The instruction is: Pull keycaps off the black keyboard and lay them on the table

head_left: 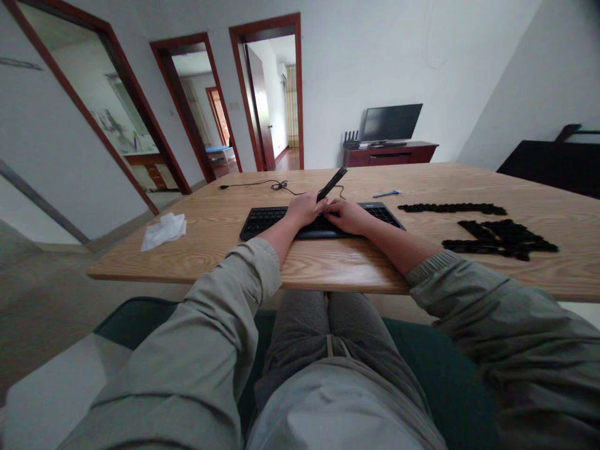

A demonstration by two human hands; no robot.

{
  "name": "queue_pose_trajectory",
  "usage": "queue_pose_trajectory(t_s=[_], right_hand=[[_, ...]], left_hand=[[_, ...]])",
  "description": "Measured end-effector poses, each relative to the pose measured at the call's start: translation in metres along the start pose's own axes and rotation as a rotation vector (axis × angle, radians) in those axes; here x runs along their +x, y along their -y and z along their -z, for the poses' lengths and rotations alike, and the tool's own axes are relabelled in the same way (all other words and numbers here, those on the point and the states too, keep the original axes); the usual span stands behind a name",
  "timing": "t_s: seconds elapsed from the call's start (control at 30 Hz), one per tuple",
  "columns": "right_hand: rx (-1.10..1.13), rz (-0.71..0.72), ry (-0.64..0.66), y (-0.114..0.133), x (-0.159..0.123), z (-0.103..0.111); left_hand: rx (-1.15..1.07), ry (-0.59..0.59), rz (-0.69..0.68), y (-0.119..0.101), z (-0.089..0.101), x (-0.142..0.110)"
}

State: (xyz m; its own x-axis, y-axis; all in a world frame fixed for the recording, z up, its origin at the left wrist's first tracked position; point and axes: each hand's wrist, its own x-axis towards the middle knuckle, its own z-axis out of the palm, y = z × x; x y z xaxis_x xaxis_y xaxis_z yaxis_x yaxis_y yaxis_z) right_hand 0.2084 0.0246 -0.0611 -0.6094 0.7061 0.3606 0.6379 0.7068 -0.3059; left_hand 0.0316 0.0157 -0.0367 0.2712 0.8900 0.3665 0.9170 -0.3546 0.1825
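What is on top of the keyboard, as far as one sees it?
The left hand, gripping a black strip, and the right hand are over the keyboard. Both its ends show; the part beneath the hands is covered and cannot be checked.

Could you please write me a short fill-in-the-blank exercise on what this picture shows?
1. While the right hand is over the keyboard, the slim black object is held in the ____ hand.
2. The loose black pieces lie on the wooden table, to the ____ of the keyboard.
3. The crumpled tissue is ____ in colour.
4. Seen from the person, the coiled cable lies on the ____ side of the keyboard, not the near side.

Missing words: left; right; white; far.
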Motion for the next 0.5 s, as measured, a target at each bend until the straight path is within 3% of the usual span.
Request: queue_pose_trajectory(t_s=[0.5], right_hand=[[-0.014,0.011,-0.014,-0.0064,0.0027,-0.0034]], left_hand=[[-0.066,0.000,-0.024,0.0041,-0.0035,0.0037]])
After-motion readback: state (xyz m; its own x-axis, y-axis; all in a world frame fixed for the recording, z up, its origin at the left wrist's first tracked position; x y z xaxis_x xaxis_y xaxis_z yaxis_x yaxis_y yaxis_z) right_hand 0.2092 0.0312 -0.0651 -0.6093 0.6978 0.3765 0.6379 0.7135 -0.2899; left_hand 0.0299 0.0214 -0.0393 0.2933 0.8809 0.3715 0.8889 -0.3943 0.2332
